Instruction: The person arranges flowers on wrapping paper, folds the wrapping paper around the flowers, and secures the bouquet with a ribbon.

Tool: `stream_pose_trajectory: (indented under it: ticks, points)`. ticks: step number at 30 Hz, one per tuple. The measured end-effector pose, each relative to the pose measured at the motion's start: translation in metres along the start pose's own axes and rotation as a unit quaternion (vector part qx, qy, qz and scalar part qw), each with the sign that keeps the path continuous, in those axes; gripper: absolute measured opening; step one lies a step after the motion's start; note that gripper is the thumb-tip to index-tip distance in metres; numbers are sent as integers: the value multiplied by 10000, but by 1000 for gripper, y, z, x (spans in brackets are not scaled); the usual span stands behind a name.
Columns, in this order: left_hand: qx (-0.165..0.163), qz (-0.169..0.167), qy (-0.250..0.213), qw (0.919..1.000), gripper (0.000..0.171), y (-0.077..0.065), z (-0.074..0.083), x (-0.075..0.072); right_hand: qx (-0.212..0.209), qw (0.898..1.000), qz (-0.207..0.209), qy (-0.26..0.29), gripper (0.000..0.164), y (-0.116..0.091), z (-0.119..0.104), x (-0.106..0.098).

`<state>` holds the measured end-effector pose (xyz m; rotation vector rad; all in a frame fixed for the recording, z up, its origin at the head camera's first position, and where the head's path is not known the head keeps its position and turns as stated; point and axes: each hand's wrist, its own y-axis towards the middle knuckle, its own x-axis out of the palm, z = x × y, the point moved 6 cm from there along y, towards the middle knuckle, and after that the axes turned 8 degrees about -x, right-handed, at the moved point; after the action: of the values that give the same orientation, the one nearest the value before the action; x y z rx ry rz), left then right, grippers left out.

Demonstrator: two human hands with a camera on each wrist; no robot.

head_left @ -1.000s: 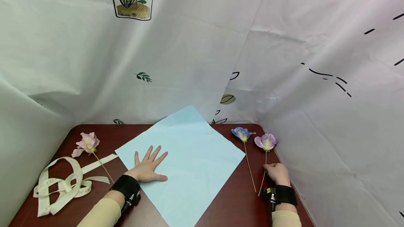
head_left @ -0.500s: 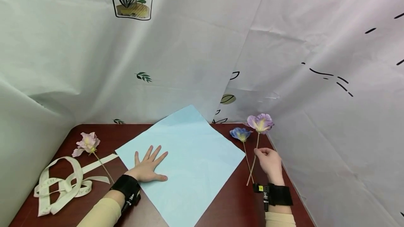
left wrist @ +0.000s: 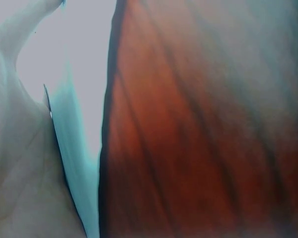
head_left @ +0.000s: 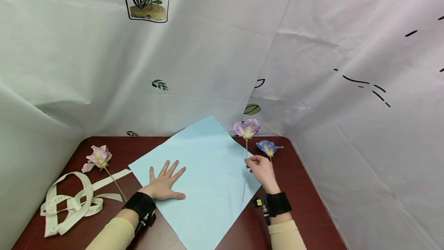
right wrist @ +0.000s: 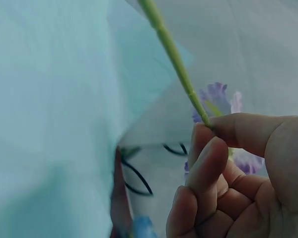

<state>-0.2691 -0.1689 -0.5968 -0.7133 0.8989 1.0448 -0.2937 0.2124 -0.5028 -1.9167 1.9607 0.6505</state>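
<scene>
A square light-blue sheet of paper [head_left: 208,180] lies diagonally on the table. My left hand [head_left: 163,186] rests on its left part, fingers spread and straight; the left wrist view shows part of that hand [left wrist: 20,148] beside the paper's edge. In my right hand [head_left: 261,169] the stem of a purple flower [head_left: 247,128] is pinched between thumb and fingers, over the sheet's right corner. The right wrist view shows the green stem [right wrist: 174,57] in the pinch, with the bloom partly hidden behind the fingers. A blue flower [head_left: 268,147] lies right of the sheet, most of its stem hidden by my right hand.
On the left lie a pale pink flower [head_left: 98,157] and a loosely looped cream ribbon [head_left: 74,203]. The dark red table [head_left: 301,188] is bordered by a white printed curtain [head_left: 208,49] at the back and sides.
My right hand has lifted the purple flower from the table's right side and carried it left, past the blue flower, to above the sheet. My left hand has stayed put.
</scene>
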Motion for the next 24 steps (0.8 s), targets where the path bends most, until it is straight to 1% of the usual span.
stream_pose_trajectory:
  ticks: [3, 7, 11, 15, 18, 22, 24]
  points:
    - [-77, -37, 61, 9999, 106, 1, -1, 0, -76, 9997, -225, 0, 24, 7, -3, 21]
    - [-180, -22, 270, 9995, 109, 2, -4, 3, -175, 9986, -484, -82, 24, 15, -5, 48]
    - [-17, 34, 119, 9999, 107, 1, -2, 2, -154, 9981, -579, -161, 23, 21, -5, 68]
    - [67, 1, 0, 10000, 104, -2, 4, -4, -151, 9973, -688, -197, 23, 26, -5, 84]
    - [0, -48, 88, 9999, 103, -4, 8, -8, -128, 9966, -774, -231, 23, 29, -6, 94]
    - [-75, -123, 231, 9996, 104, -4, 11, -10, -124, 9961, -820, -316, 22, 33, -9, 105]
    - [-77, -103, 185, 9997, 104, -4, 11, -10, -162, 9959, -826, -331, 21, 35, -11, 110]
